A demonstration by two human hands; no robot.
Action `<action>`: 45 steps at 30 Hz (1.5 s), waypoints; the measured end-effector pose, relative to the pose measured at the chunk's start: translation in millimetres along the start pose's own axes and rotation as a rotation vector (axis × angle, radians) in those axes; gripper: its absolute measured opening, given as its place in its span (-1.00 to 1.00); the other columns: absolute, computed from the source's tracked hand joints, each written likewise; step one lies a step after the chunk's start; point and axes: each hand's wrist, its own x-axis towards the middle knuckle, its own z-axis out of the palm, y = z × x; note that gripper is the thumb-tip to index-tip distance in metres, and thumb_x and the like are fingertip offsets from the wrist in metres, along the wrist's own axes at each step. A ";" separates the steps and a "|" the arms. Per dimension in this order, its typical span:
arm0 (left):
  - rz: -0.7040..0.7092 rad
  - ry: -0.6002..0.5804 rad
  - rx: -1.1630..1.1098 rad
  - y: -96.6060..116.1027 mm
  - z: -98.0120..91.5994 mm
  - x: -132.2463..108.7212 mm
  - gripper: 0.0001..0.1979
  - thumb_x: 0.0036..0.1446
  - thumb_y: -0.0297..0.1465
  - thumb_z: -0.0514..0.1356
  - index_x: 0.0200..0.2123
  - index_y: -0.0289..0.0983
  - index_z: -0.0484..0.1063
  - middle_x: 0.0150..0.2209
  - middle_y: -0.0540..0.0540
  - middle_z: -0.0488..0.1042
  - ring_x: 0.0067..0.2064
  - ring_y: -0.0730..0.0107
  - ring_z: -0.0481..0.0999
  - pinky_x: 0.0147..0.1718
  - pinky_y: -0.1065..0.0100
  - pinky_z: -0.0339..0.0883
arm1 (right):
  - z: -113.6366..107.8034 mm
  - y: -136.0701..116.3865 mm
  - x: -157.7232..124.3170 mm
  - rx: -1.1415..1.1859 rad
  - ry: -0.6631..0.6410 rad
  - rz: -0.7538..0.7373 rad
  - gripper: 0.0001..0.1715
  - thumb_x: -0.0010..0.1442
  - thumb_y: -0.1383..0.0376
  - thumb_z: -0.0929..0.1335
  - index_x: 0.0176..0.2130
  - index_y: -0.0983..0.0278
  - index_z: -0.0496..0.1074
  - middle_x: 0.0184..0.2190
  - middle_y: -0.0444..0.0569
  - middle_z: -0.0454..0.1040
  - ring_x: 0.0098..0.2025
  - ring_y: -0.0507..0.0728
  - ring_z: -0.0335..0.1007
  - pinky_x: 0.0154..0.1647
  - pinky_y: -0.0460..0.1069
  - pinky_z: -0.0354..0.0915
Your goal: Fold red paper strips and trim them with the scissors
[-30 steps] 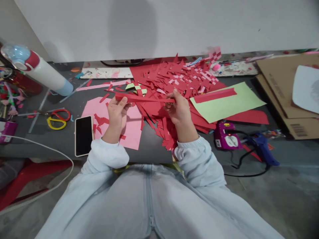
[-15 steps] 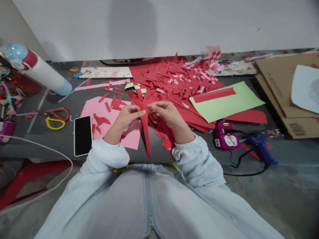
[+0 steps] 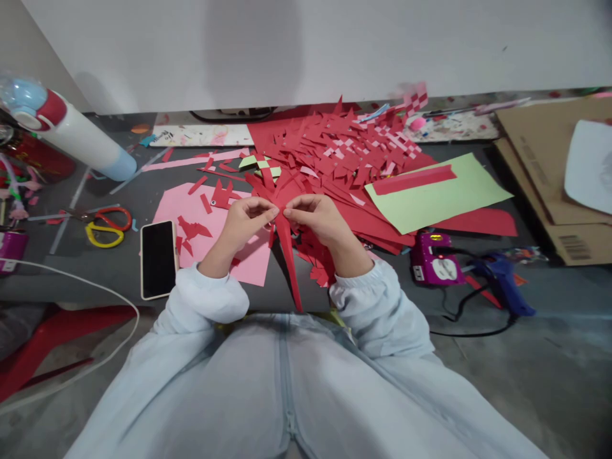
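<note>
My left hand (image 3: 241,223) and my right hand (image 3: 318,220) meet at the fingertips over the dark table, both pinching a long red paper strip (image 3: 289,264). The strip hangs down from my fingers toward my lap, its lower end tapering to a point. Just beyond my hands lies a big heap of red paper scraps (image 3: 335,153) with pink-and-red woven pieces in it. A pink paper sheet (image 3: 210,239) with small red cut-outs lies under my left hand.
A black phone (image 3: 157,258) lies left of the pink sheet. Red-and-yellow scissors (image 3: 108,226) and a white bottle (image 3: 71,137) are at the left. A green sheet (image 3: 437,191), a purple device (image 3: 435,261), a blue glue gun (image 3: 502,280) and cardboard (image 3: 540,159) are at the right.
The strip went from being held level between hands wide apart to hanging down. Both hands came together at its top end, and its lower tip has swung slightly right.
</note>
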 end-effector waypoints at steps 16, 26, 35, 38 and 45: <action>-0.056 -0.023 -0.178 -2.2 4.4 2.2 -0.67 -0.15 -0.14 0.44 -0.48 -0.28 0.54 -0.52 0.03 0.50 -0.52 0.57 0.44 -0.46 0.47 0.38 | 4.3 4.1 -2.4 -0.017 0.050 -0.140 -0.72 -0.13 0.15 0.56 -0.45 0.27 0.53 -0.56 -0.17 0.47 -0.54 -0.06 0.28 -0.44 -0.09 0.26; -0.114 -0.009 -0.345 -3.7 9.2 -0.3 -0.72 -0.15 -0.21 0.46 -0.50 -0.29 0.55 -0.53 0.04 0.48 -0.49 0.60 0.43 -0.44 0.50 0.36 | 8.2 5.5 -2.2 -0.106 0.103 -0.251 -0.75 -0.08 0.17 0.53 -0.45 0.28 0.52 -0.54 -0.15 0.48 -0.52 -0.04 0.32 -0.39 -0.06 0.33; -0.235 0.005 -0.437 -0.2 10.9 -0.9 -0.71 -0.23 -0.28 0.48 -0.54 -0.30 0.48 -0.55 0.07 0.44 -0.49 0.60 0.42 -0.41 0.48 0.36 | 11.8 7.1 -3.3 -0.212 0.133 -0.303 -0.76 -0.04 0.15 0.50 -0.46 0.26 0.51 -0.48 -0.10 0.53 -0.45 0.01 0.40 -0.36 -0.05 0.36; -0.279 -0.020 -0.479 3.6 12.3 -2.4 -0.71 -0.22 -0.29 0.48 -0.54 -0.30 0.46 -0.56 0.08 0.43 -0.50 0.59 0.42 -0.42 0.48 0.35 | 12.5 6.7 -3.3 -0.247 0.143 -0.347 -0.77 -0.02 0.14 0.49 -0.45 0.25 0.51 -0.48 -0.10 0.53 -0.44 0.01 0.40 -0.36 -0.05 0.35; -0.214 0.076 -0.419 2.5 11.9 -0.2 -0.64 -0.27 -0.21 0.50 -0.48 -0.31 0.51 -0.52 0.04 0.49 -0.49 0.59 0.44 -0.42 0.47 0.37 | 8.2 9.1 -0.2 -0.128 0.122 -0.214 -0.65 -0.09 0.07 0.53 -0.40 0.26 0.51 -0.48 -0.13 0.50 -0.47 -0.01 0.35 -0.38 -0.06 0.34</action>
